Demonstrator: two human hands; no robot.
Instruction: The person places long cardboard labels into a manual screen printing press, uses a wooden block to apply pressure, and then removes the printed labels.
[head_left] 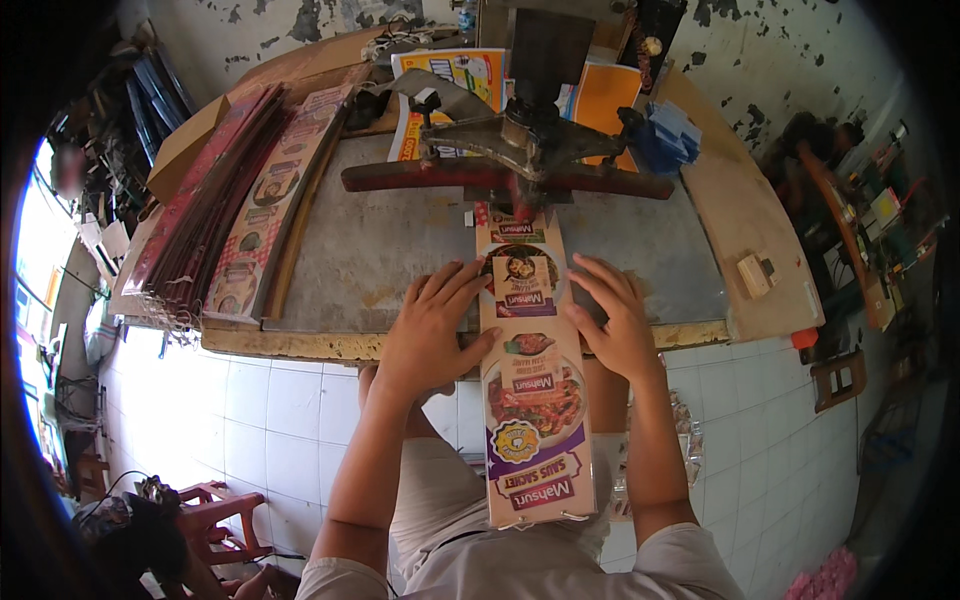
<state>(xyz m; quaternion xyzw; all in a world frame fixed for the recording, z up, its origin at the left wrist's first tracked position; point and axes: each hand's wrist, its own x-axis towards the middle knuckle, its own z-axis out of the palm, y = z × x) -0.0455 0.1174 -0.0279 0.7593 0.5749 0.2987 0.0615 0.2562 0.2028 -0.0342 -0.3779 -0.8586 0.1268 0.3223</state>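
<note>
Peeling wall [800, 60] is rising behind a metal-topped workbench [370, 260], its yellowish front edge crossing the middle of the frame. At upper centre, a metal press [600, 183] with a red crossbar is standing over the bench. One long printed cardboard panel [540, 455] is running down the centre, its far end reaching the press, its near end extending past the bench edge above the lap. On its left side, the left hand [425, 330] is resting with fingers half-bent, thumb spread, tips at the border; the right hand [610, 320] is lying opposite, fingers loosely curved and parted. Neither is gripping visibly. Similar printed panels [270, 200] are lying stacked at upper left.
</note>
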